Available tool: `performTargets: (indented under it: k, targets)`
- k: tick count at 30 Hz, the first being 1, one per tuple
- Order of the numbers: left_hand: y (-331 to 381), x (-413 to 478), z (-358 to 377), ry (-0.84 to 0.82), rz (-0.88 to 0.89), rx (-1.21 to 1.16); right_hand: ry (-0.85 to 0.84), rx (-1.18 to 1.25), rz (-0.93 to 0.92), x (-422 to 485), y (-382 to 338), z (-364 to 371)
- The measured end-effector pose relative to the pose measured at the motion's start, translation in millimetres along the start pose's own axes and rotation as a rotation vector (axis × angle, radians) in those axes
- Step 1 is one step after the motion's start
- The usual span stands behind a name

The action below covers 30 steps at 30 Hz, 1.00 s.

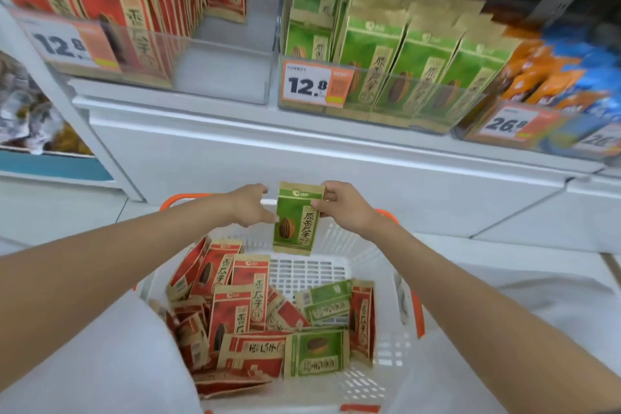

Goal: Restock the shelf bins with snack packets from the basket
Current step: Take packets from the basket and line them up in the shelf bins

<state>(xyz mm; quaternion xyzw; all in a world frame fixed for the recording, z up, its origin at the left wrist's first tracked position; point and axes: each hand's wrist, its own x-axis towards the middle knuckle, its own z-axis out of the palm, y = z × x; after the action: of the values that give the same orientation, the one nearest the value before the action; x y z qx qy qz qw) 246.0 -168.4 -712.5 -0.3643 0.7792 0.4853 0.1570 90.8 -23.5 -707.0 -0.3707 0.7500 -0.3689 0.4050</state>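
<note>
The green sunflower-seed packet (295, 218) — kraft-paper edges, a striped seed printed low on its front — hangs upright over the far end of the white basket (339, 242). The right hand (346, 208) pinches its upper right edge; the left hand (248, 205), fingers loosely spread, touches its left edge.

Basket (339, 239) sits before the shelf bins (386, 101) — snack packets (235, 309) heaped inside it.

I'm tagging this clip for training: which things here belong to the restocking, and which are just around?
Job: green packet pinched in right hand, left hand at its edge, basket, red packets, green bin, red bin.
Around: orange packs, price tag.
</note>
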Motion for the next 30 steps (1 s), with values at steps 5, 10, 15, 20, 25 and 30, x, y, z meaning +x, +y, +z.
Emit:
performTargets:
  k: [5,10,15,20,25,30]
  targets:
    - [27,-7,-19,0.054,0.251,-0.128,0.078,-0.055,-0.101,-13,-56,-28]
    - [52,-16,-49,0.283,0.495,-0.156,0.141,-0.353,-0.253,-18,-125,-58]
    - [85,-39,-88,0.640,0.698,-0.242,0.270,-0.535,-0.404,-14,-190,-90]
    - [84,-38,-145,1.089,0.671,0.035,0.528,-0.615,-0.652,-14,-247,-123]
    - [67,-13,-161,1.126,0.469,0.385,0.559,-0.759,-0.618,17,-255,-125]
    - [57,-2,-154,1.135,0.375,0.618,0.395,-1.117,-0.330,63,-253,-114]
